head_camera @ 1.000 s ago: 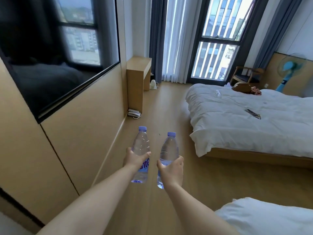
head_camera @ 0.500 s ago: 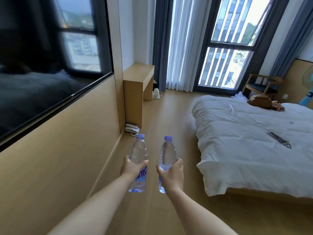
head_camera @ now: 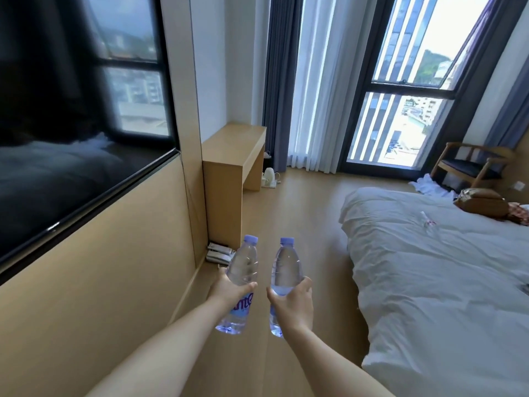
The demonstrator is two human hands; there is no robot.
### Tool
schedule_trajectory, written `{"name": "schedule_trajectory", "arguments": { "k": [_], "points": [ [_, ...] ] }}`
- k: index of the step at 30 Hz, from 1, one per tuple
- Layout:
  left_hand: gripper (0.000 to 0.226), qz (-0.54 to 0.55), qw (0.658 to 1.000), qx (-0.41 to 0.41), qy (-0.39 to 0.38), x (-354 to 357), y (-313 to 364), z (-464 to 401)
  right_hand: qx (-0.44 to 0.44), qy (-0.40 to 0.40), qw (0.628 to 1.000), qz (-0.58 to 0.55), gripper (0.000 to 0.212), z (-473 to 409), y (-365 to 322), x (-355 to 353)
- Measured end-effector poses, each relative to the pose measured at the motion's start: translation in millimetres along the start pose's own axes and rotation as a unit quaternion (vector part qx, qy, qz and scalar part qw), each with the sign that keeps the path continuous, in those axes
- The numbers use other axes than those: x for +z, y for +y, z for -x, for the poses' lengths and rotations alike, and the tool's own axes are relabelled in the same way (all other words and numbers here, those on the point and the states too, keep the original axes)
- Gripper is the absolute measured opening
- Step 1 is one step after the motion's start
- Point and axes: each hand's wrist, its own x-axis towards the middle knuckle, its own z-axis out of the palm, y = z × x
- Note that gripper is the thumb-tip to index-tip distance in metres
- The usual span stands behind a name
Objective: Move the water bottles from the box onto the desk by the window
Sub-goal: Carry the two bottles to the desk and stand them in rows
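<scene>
Head view: hands (head_camera: 259, 299) grip two water bottles (head_camera: 286, 272).

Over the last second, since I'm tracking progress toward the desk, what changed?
The person walked forward: the desk and window loom nearer. The left hand and right hand still grip one bottle each, upright and apart. Nothing was set down.

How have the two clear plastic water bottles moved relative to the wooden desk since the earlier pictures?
Yes. The two clear plastic water bottles, held upright, have come closer to the wooden desk by the window.
</scene>
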Motion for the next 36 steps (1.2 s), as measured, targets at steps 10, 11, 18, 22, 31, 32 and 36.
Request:
{"name": "schedule_trajectory", "arguments": {
  "k": [10,11,18,22,31,32,36],
  "points": [
    [0.058,-0.021,1.0,0.005,-0.015,15.2,90.8,-209.1,0.002,0.006,1.0,0.003,0.07,-205.7,-66.9,54.1],
    [0.057,-0.031,0.999,0.006,-0.014,18.0,97.8,-228.8,0.005,0.003,1.0,0.004,0.069,-227.6,-70.7,61.4],
    [0.058,-0.004,1.0,-0.002,-0.003,48.2,147.3,-379.6,0.004,-0.05,0.998,-0.041,0.064,-391.3,-98.9,112.4],
    [0.06,0.051,0.999,-0.013,0.015,60.0,187.4,-460.6,-0.01,-0.082,0.996,-0.041,0.07,-489.2,-125.4,137.6],
    [0.066,0.146,0.988,-0.035,0.044,29.8,234.7,-637.2,-0.016,-0.14,0.988,-0.056,0.068,-661.8,-191.6,214.5],
    [0.065,0.152,0.987,-0.039,0.043,24.3,238.3,-658.5,-0.014,-0.149,0.987,-0.056,0.069,-681.3,-196.8,227.4],
    [0.087,0.156,0.987,-0.03,0.031,-3.6,246.5,-748.5,-0.013,-0.202,0.977,-0.07,0.075,-751.3,-220.7,278.9]
  ]
}}
